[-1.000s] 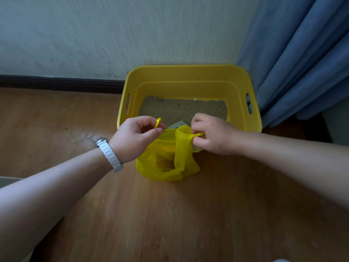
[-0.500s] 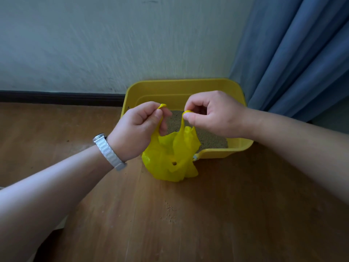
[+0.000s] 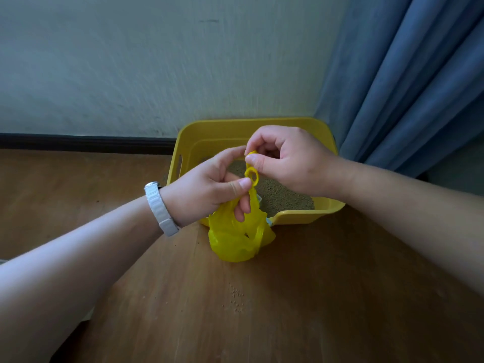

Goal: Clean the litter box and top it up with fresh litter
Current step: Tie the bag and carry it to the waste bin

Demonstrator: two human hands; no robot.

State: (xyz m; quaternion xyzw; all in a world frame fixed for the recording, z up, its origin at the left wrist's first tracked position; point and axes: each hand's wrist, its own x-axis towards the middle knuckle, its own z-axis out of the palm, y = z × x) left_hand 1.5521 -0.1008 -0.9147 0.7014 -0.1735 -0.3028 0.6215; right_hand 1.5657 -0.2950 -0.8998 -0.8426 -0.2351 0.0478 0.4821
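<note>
The bag (image 3: pixel 237 242) stands on the floor (image 3: pixel 340 297) in the middle of the frame, touching the near rim of the box (image 3: pixel 309 216). The left hand (image 3: pixel 207 189) grips the bag's neck and pinches one handle strip. The right hand (image 3: pixel 288 158), just above it, pinches the other strip between thumb and forefinger. The strips make a small loop (image 3: pixel 252 176) between the two hands, so I judge that a knot is being tied.

The scooping seems to be finished and the waste bagged. What is left, I think, is to close the knot, take the bag away, sweep the few grains (image 3: pixel 235 297) below the bag and add fresh litter. No supply of fresh litter is in view.

The hands cover part of the litter (image 3: pixel 282 195). What the bag contains cannot be seen. A small pale thing at the rim beside the bag is too hidden to name.
</note>
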